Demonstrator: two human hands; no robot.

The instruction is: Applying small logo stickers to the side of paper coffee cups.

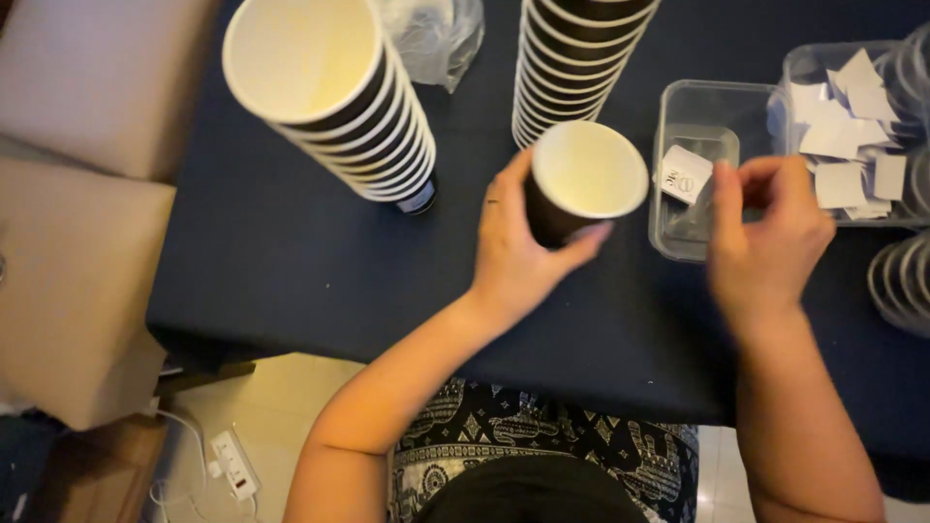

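Left fingers: the fingers [581,237] of the left hand [513,257] are wrapped around a dark paper cup [579,179]; the thumb lies on the near side of the cup and the other fingers are on the far side.
Cup: it is held a little above the bench [291,261], tilted, so its pale inside faces the camera. It is just in front of the right stack.
Right fingers: the fingers [727,189] of the right hand [765,242] are bent together near a small white sticker [685,174]; whether they pinch it one cannot tell, because the hand is blurred.
Sticker: it is at the near tray [702,102], a clear plastic one, beside the cup.
Far tray: a second clear tray [804,63] at the right holds many white paper squares [848,136].
Stacks: one tall stack of cups [339,97] leans at the left, another stack [572,58] stands behind the held cup.
Bag: a clear plastic bag [431,34] lies between the stacks.
Lids: clear round lids [901,281] are at the right edge.
Floor: a power strip [232,465] lies below the bench, beside cardboard boxes [77,281].
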